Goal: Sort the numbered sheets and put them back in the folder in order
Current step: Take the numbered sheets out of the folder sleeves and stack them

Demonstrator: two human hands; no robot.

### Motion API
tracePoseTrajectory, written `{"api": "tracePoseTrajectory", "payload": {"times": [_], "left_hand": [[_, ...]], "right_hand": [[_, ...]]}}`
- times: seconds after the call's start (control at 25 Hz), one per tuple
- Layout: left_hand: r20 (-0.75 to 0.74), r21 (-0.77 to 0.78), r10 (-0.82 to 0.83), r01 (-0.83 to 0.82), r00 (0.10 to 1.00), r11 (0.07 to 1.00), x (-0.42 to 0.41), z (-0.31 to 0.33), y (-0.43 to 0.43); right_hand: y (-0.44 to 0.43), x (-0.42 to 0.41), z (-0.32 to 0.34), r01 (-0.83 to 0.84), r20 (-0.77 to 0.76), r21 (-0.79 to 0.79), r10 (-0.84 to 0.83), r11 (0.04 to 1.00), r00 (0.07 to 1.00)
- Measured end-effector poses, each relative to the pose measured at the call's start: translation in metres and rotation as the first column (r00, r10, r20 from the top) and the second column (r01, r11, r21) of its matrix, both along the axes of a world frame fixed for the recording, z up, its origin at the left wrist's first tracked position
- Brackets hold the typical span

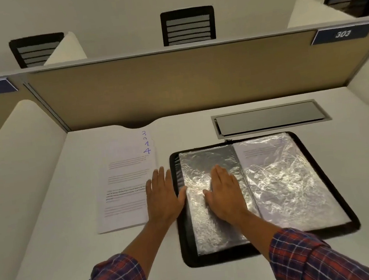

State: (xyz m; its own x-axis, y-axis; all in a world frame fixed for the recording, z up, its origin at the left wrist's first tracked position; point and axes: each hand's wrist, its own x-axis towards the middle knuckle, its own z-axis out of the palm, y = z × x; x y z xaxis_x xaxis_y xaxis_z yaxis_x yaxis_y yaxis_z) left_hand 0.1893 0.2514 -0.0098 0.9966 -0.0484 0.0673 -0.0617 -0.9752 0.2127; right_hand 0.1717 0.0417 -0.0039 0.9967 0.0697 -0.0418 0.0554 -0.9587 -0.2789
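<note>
The left hand [162,194] and right hand [225,194] are lying flat, gripping nothing — the numbered sheets [124,187] are looking light and floppy, best pinched at a free edge.

Even, soft lighting, apparently from overhead. Strong glare on the folder [264,190] sleeves obscures the page beneath. Soft shadows on the worktop [41,234]. Wide-angle bowing at edges; overall slightly blurred.

Your desk [51,222] is white, closed in by a tan partition [173,84] along the far edge and white dividers [20,145] at both sides. A metal hatch [270,117] is set into the top, far right. Blue signs [342,33] on the partition read 303 and 304. Black chairs [188,25] stand beyond it.
</note>
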Motion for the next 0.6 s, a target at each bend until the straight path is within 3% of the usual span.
{"api": "tracePoseTrajectory", "payload": {"times": [0.28, 0.6], "left_hand": [[-0.109, -0.005, -0.145, 0.145, 0.983, 0.989, -0.054, -0.008, -0.117], [-0.19, 0.003, -0.218, 0.223, 0.957, 0.975, -0.09, -0.026, -0.178]], "right_hand": [[-0.129, -0.071, -0.013, 0.23, -0.029, -0.063, -0.233, 0.971, 0.972], [-0.221, -0.122, -0.032, 0.523, -0.02, -0.094, -0.527, 0.847, 0.85]]}}
